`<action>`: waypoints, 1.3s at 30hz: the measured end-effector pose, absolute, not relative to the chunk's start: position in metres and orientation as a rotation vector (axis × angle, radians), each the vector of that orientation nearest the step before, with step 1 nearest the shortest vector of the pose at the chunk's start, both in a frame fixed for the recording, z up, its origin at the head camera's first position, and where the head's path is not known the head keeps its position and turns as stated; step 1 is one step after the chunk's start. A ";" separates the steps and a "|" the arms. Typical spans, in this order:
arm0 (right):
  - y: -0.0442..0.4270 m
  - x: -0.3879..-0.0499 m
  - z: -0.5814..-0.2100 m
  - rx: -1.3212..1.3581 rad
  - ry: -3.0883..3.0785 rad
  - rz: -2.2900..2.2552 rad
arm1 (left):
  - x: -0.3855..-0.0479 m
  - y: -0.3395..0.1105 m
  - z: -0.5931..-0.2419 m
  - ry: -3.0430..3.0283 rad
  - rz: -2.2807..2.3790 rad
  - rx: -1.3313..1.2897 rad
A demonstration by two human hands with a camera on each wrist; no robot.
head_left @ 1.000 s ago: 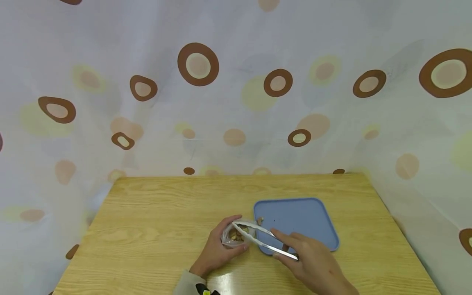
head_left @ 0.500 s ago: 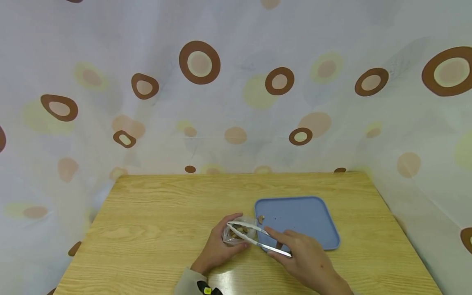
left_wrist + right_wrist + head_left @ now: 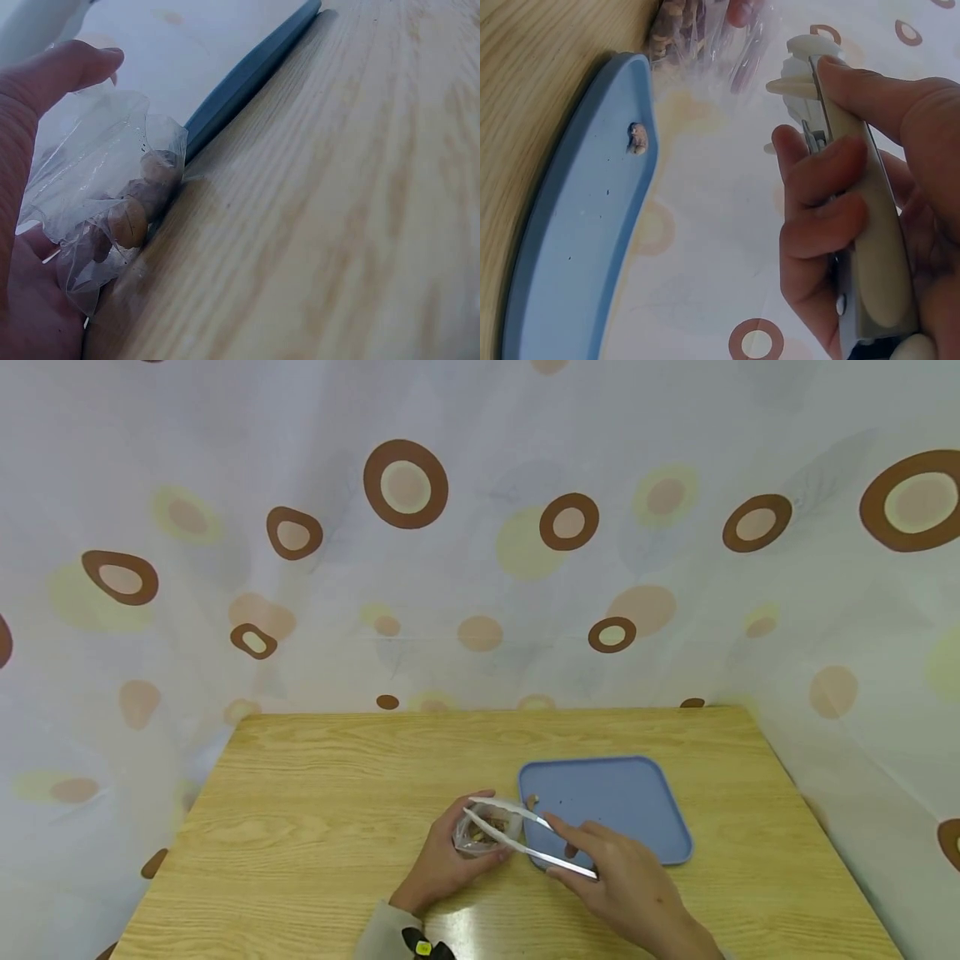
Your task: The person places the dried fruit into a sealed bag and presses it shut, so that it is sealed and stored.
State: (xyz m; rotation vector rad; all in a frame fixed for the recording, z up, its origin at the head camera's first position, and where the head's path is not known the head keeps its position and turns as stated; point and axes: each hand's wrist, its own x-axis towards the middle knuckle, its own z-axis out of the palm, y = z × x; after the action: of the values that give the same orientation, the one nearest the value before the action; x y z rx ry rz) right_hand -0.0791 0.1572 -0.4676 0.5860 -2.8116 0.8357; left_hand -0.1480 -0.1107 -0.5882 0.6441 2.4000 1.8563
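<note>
My left hand [image 3: 442,864] curls round a clear plastic bag [image 3: 467,837] that stands open on the table with brown pieces inside. In the left wrist view, several rounded brown pieces [image 3: 127,223] show through the bag [image 3: 97,150] beside my thumb. My right hand [image 3: 626,885] grips metal tongs with white tips [image 3: 551,860]; the spread tips are over the bag's mouth. The right wrist view shows my fingers wrapped round the handle of the tongs [image 3: 870,247]. Whether the tips hold anything cannot be told.
A blue tray [image 3: 607,793] lies right of the bag, partly under the tongs and right hand. One small brown piece [image 3: 637,139] and a few dark crumbs are on it. A patterned sheet [image 3: 480,568] hangs behind the wooden table [image 3: 315,793].
The tongs first shifted left over the bag, then rose slightly, and their tips now stand wider apart. My left hand has stayed round the bag.
</note>
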 end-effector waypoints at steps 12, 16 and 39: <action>0.170 -0.081 -0.475 0.448 -2.765 0.888 | -0.149 -0.111 -0.590 2.418 1.846 0.620; 0.177 -0.081 -0.477 0.429 -2.753 0.858 | -0.150 -0.111 -0.588 2.416 1.833 0.614; 0.196 -0.085 -0.491 0.301 -2.825 0.846 | -0.146 -0.111 -0.584 2.394 1.824 0.586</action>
State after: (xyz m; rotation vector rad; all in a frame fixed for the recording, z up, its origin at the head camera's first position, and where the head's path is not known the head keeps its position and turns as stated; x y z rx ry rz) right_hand -0.0853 0.1965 -0.4910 0.3011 -2.8251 0.8456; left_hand -0.1464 -0.1112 -0.5843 0.5864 2.3944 1.8244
